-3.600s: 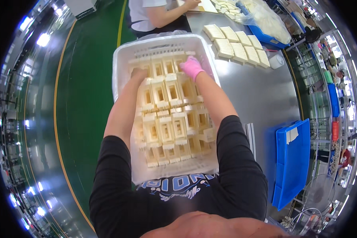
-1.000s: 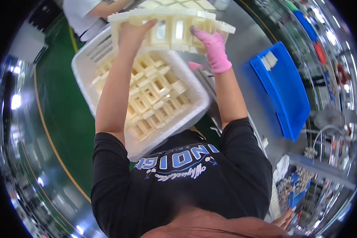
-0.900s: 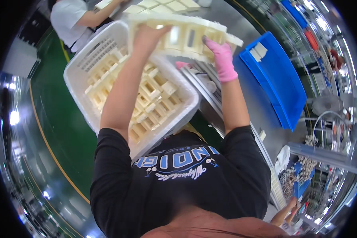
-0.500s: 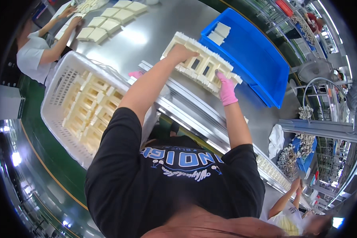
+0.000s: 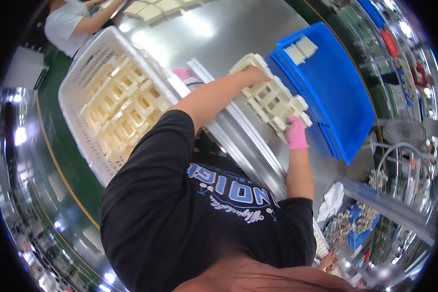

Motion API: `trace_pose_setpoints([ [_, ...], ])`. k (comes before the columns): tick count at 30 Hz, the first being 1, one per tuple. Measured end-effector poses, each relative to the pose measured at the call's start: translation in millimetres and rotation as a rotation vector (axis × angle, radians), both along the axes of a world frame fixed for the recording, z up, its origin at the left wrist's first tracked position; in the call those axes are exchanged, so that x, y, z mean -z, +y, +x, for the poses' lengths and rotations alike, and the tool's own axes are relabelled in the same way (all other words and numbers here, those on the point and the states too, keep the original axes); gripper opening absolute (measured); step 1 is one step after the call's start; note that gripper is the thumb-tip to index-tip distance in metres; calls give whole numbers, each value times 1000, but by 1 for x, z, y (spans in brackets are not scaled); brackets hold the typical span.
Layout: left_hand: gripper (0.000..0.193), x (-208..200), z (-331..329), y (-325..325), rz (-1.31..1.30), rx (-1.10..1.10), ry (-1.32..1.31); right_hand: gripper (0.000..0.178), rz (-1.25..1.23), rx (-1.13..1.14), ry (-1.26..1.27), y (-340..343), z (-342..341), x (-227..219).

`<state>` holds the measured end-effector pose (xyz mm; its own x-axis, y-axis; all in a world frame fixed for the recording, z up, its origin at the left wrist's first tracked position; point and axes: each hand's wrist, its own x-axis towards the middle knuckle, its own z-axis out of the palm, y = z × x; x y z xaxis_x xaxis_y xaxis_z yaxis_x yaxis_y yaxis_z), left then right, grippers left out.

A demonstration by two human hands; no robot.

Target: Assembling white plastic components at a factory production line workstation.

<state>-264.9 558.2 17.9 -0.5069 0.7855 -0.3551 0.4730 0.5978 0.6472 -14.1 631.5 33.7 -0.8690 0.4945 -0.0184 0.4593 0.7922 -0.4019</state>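
So the left hand (image 5: 257, 76), no glove on it, has its grip hooked over the far end of a cream slotted block (image 5: 272, 99), while the right hand (image 5: 296, 130), in a pink knit-looking glove, pinches the near corner. Both grips are closed on it. The block looks like molded plastic, matte, with a row of rectangular windows down the middle and chunky toothed edges. It sits at a slant above the surface (image 5: 248, 29), right beside the long side of the blue tray (image 5: 338, 100); can't tell if its underside touches the metal. The surface itself is smooth, shiny sheet metal, with long silvery rails (image 5: 238, 131) along the near edge. The tray is glossy plastic with sloped walls, and a few flat cream pieces (image 5: 301, 50) lie at its far end.

Writing-wise, the black T-shirt (image 5: 151, 190) carries an arc of big blue block letters outlined in white, plus white script under it, creased and partly hidden by folds.

Off to the left there's a white basket (image 5: 75, 80), perforated plastic with a crinkly clear liner, packed with rows of similar cream blocks (image 5: 124, 102). Near its right corner, something pink (image 5: 182, 74) lies by the rails. Farther up, a co-worker in a white top (image 5: 63, 27) is beside flat cream stacks (image 5: 148, 12).
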Motion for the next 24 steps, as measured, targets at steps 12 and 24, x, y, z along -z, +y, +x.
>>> trace_pose_setpoints([
  [12, 61, -90, -111, -190, 519, -517, 161, 14, -5, 26, 46, 13, 11, 9],
  [24, 86, 106, -322, -487, -279, -1123, 101, 10, -7, 189, -70, 3, -4, 1],
])
